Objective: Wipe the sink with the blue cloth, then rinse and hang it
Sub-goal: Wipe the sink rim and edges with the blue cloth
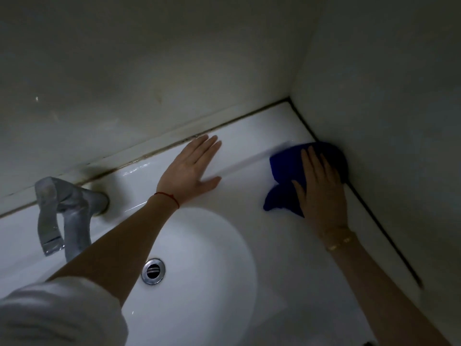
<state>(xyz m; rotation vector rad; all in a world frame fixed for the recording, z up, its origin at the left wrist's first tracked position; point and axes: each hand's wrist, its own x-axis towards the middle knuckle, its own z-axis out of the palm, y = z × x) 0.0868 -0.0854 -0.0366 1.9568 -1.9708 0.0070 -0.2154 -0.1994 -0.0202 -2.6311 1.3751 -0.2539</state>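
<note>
The white sink [252, 148] has an oval basin [209, 258] with a chrome drain [153, 271] at its bottom. A blue cloth [287, 168] lies on the sink's flat top at the right, against the side wall. My right hand [321, 193] presses flat on the cloth, fingers spread over it. Flat on the sink's back ledge, left of the cloth, rests my left hand [192, 168], fingers apart and holding nothing. It does not touch the cloth.
A chrome tap [62, 211] stands at the back left of the basin, its spout over the bowl. Pale walls meet in a corner [290, 97] behind the cloth, with dark sealant lines along the sink's edges.
</note>
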